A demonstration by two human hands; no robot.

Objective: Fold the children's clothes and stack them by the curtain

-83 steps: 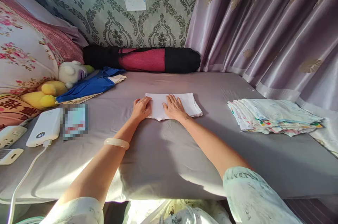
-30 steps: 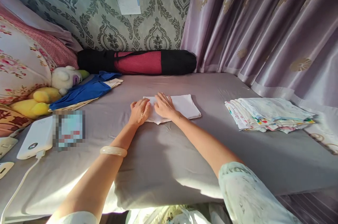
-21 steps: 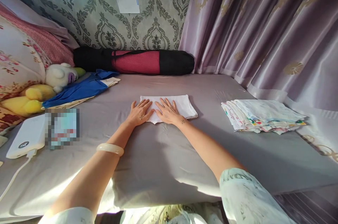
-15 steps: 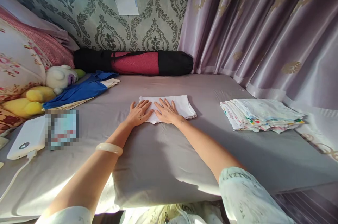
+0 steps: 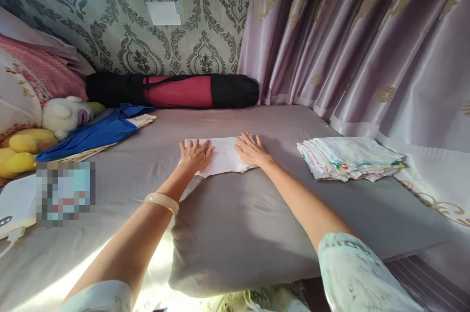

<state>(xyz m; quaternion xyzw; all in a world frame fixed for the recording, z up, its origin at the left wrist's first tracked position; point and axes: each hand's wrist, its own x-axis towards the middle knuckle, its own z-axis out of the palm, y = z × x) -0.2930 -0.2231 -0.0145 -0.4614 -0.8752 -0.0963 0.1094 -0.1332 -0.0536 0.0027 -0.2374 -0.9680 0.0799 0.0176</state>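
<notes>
A white folded cloth (image 5: 223,156) lies flat on the grey bed sheet (image 5: 235,224) in front of me. My left hand (image 5: 197,155) rests palm down on its left end, fingers spread. On the cloth's right end lies my right hand (image 5: 252,150), also flat with the fingers apart. The middle of the cloth shows between the two hands; both ends are partly hidden under them. To the right of my right hand sits a stack of folded, patterned white cloths (image 5: 348,157).
A blue garment (image 5: 93,133) lies at the left beside plush toys (image 5: 64,116). Nearer are a blurred patch (image 5: 69,192) and a white power bank (image 5: 18,202) with a cable. A black and red roll bag (image 5: 176,90) lies along the wall; curtains (image 5: 312,33) hang at right.
My hands have spread apart from the cloth's middle, the left to its left end and the right to its right end. The view has shifted slightly to the right.
</notes>
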